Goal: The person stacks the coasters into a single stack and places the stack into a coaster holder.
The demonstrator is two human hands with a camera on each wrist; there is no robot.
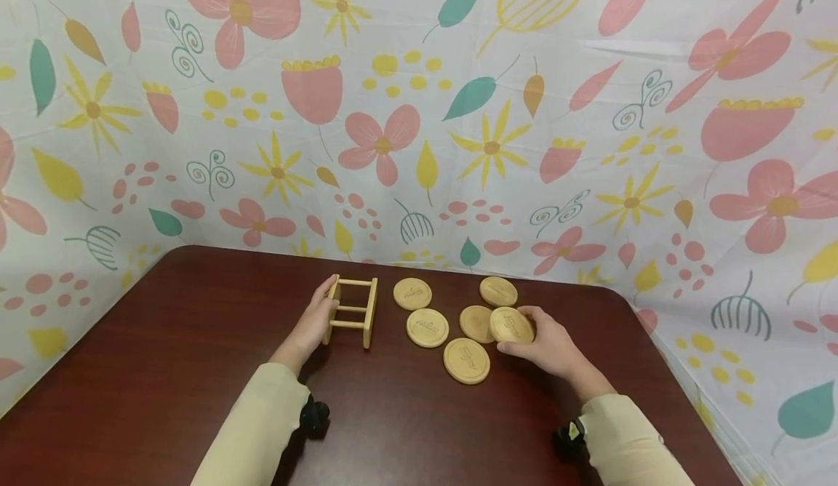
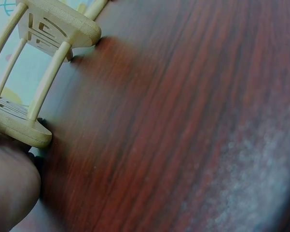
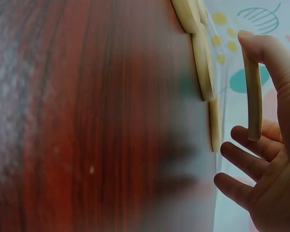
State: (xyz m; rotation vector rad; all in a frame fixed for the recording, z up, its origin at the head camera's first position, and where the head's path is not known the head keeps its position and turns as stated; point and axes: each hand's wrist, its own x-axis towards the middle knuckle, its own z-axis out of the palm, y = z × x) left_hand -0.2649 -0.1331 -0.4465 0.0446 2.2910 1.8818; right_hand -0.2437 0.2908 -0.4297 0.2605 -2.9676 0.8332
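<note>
With my left hand (image 1: 314,326) I hold the near-left side panel of a small wooden coaster rack (image 1: 370,313), which has two end panels joined by round rods. In the left wrist view, slots show in the panels of the rack (image 2: 50,24), and part of my hand (image 2: 12,186) touches its lower end. My right hand (image 1: 550,344) pinches a round wooden coaster (image 1: 512,325) by its edges, between thumb and fingers. The right wrist view shows this coaster (image 3: 253,99) edge-on, off the table, with the other fingers spread below it.
Several more round coasters lie flat on the dark wooden table (image 1: 406,428), among them one with engraved lettering (image 1: 467,360) at the front and a plainer one (image 1: 476,324) partly behind the held coaster. A flower-print cloth (image 1: 393,202) hangs behind the table.
</note>
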